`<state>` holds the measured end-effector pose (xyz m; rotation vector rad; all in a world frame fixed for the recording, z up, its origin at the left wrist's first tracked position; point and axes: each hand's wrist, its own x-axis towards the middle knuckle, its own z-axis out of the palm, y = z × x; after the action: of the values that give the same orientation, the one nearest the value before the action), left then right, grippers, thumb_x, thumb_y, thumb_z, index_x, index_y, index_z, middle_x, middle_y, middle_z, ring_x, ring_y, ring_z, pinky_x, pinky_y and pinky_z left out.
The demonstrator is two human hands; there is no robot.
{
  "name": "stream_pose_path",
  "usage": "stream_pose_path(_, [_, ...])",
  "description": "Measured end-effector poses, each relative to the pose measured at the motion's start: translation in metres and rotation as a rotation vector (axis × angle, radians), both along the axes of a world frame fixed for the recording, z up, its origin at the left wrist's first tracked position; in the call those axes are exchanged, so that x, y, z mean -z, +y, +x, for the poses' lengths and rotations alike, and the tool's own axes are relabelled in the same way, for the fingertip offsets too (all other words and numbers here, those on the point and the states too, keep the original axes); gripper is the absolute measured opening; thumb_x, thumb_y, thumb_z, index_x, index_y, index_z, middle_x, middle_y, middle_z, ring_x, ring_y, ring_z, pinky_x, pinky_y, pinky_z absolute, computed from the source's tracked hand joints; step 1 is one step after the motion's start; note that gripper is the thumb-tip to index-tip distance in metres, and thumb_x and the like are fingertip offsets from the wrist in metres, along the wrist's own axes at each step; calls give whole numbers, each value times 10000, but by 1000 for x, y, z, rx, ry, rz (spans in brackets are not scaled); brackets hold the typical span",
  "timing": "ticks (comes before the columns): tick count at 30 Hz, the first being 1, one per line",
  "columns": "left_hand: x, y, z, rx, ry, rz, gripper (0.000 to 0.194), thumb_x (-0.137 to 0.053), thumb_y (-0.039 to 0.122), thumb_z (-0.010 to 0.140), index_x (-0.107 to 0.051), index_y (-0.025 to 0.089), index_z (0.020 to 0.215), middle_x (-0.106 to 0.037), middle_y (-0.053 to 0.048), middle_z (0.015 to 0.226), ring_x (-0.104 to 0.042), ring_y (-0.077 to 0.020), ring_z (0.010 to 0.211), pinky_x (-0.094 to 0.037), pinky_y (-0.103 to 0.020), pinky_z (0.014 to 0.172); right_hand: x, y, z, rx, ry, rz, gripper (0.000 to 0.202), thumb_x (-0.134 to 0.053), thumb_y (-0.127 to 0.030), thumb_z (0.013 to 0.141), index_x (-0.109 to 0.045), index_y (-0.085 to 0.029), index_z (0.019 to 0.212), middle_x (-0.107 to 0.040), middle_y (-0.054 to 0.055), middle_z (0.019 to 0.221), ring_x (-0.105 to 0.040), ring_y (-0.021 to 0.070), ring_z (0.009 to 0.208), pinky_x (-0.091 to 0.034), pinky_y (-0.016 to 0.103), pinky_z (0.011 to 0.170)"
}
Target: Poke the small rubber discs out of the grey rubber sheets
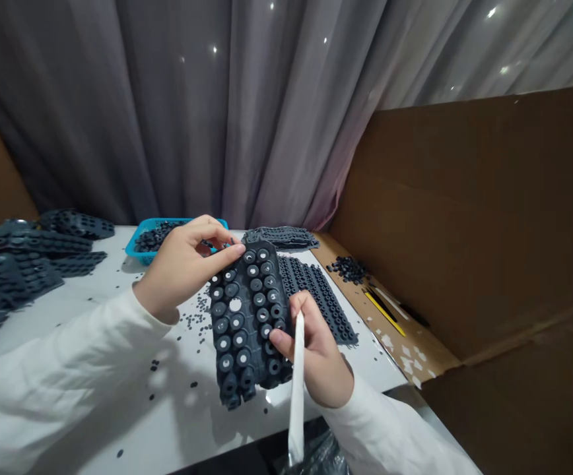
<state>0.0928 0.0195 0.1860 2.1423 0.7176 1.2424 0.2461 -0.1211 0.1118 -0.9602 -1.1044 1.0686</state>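
A dark rubber sheet (254, 316) with rows of round, hollow studs is held up, tilted, above the white table. My left hand (187, 260) pinches its upper left edge between thumb and fingers. My right hand (321, 359) grips the sheet's right edge, thumb on the front. A white-wrapped stick (296, 396) is also in my right hand, pointing down toward me. Some studs have pale centres, and one hole near the left shows white through it. The fingers of my right hand behind the sheet are hidden.
A blue basket (133, 249) of small black pieces stands behind my left hand. More studded sheets (14, 264) are piled at left; others lie behind the held one (321, 297). A yellow pencil (384, 311) and black bits (348, 269) lie by the cardboard wall (489, 218).
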Motion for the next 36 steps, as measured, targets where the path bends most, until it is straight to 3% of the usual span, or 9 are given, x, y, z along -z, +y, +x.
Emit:
stream_pose_path(3, [1, 0, -2, 56, -21, -143, 190, -632, 358, 721, -637, 172, 682, -631, -3, 699, -572, -131, 659, -449, -231, 597, -4, 2, -5, -27, 22, -13, 383, -659, -324, 781, -287, -251, 835, -261, -85, 644, -239, 68, 527, -218, 185, 482])
stream_pose_path(6, [-1, 0, -7, 28, -26, -220, 204, -652, 363, 685, -639, 161, 654, -630, 2, 633, -558, -122, 586, -444, -221, 550, 0, 7, -10, -72, 31, -17, 406, -681, -345, 757, -294, -244, 826, -289, -87, 646, -273, 64, 544, -252, 176, 497])
stream_pose_path(11, [7, 22, -22, -74, -15, -236, 247, -664, 393, 673, -658, 146, 683, -644, -5, 640, -550, -115, 571, -418, -210, 525, 40, 18, -22, -207, 26, -151, 547, -795, -276, 612, -287, -242, 814, -325, -110, 639, -279, 35, 512, -249, 146, 469])
stream_pose_path(15, [27, 57, -41, -193, 53, -188, 282, -657, 421, 686, -679, 141, 717, -642, -7, 641, -530, -114, 564, -394, -216, 525, 71, 24, -34, -224, 75, -271, 519, -771, -271, 637, -283, -250, 812, -427, -82, 779, -371, 28, 531, -355, 149, 476])
stream_pose_path(21, [62, 114, -57, -338, 239, -59, 287, -613, 411, 724, -694, 137, 747, -685, -40, 730, -568, -146, 633, -416, -243, 596, 88, 57, -42, -198, 100, -362, 515, -744, -327, 624, -259, -252, 779, -423, -99, 690, -421, 46, 480, -369, 161, 428])
stream_pose_path(25, [84, 145, -55, -294, 390, 19, 267, -576, 384, 770, -693, 145, 791, -701, -50, 781, -589, -159, 679, -422, -254, 651, 96, 77, -40, -102, -154, -297, 442, -705, -316, 637, -288, -240, 766, -511, -56, 737, -494, 98, 563, -410, 216, 483])
stream_pose_path(29, [105, 157, -48, -197, 499, 68, 230, -574, 369, 793, -690, 171, 811, -707, -49, 855, -612, -182, 798, -418, -265, 728, 99, 78, -29, -13, -563, -150, 275, -600, -348, 781, -362, -218, 732, -557, -22, 673, -505, 131, 616, -408, 254, 586])
stream_pose_path(32, [118, 156, -45, -121, 597, 111, 206, -575, 361, 803, -690, 194, 840, -698, -43, 917, -609, -200, 869, -407, -277, 758, 101, 74, -17, 18, -597, -116, 226, -431, -426, 901, -466, -206, 862, -568, -20, 631, -509, 137, 579, -397, 257, 587])
stream_pose_path(36, [135, 154, -52, -92, 703, 136, 228, -546, 340, 827, -671, 215, 970, -674, -55, 1028, -598, -224, 942, -408, -294, 779, 104, 70, -7, -2, -548, -71, 439, -286, -467, 951, -463, -178, 1229, -603, 1, 672, -562, 160, 640, -422, 271, 640])
